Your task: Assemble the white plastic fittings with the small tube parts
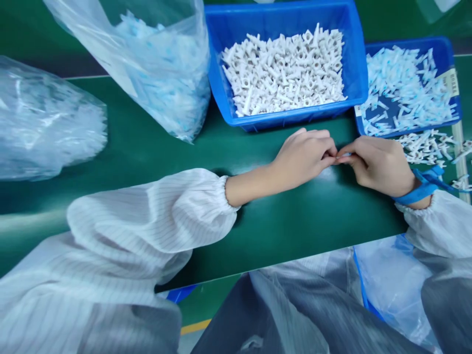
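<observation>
My left hand [304,155] and my right hand [383,162] meet fingertip to fingertip just above the green table, in front of the larger blue bin. Both are closed in a pinch. Whatever lies between the fingertips is too small and hidden to name. A blue wrist strap [416,187] circles my right wrist. Behind the hands, the large blue bin [295,109] holds a heap of white plastic pieces [283,71]. To its right, a shallower blue tray [409,132] contains small white and light-blue plastic parts [413,93].
Loose white pieces [424,147] lie by my right wrist, near a pale strip [460,157] on the table [287,221]. A clear bag of light-blue parts [165,83] stands left of the bin; another filled bag [47,123] lies farther left. Below the table edge is a plastic-lined blue container [391,280].
</observation>
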`<state>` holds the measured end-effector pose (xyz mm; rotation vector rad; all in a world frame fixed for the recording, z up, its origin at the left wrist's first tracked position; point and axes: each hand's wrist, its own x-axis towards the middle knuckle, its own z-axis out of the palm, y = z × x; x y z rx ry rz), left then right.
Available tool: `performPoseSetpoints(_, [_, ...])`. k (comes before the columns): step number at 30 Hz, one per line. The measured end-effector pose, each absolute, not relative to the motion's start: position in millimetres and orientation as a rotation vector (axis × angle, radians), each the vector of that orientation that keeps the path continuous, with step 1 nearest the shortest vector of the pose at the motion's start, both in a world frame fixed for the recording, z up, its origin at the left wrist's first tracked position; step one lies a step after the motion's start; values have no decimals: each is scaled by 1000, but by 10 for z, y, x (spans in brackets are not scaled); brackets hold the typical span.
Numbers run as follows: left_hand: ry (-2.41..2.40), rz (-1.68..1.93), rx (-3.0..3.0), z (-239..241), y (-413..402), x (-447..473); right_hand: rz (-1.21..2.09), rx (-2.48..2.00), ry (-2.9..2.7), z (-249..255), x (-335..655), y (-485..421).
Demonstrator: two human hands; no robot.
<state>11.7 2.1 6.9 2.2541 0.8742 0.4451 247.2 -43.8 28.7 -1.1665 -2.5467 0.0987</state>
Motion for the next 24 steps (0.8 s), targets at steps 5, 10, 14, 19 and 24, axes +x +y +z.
performPoseSetpoints(5, [770,583,2259,17,27,66,573,-1219,-2289,426,2569,-370])
performPoseSetpoints(10, [602,811,2294,-47,6,26,806,-1261,-2033,557,2562,-384])
performPoseSetpoints(14, [538,870,2358,-82,0,2,869,-1258,-1986,612,2510,-375])
performPoseSetpoints(19, [536,948,2502,46,143,-58,941,-1182,-2130,772,2577,-274])
performPoseSetpoints(24, [695,1377,2595,357,518,-273,799,-1210,-2374,996,2994,-228])
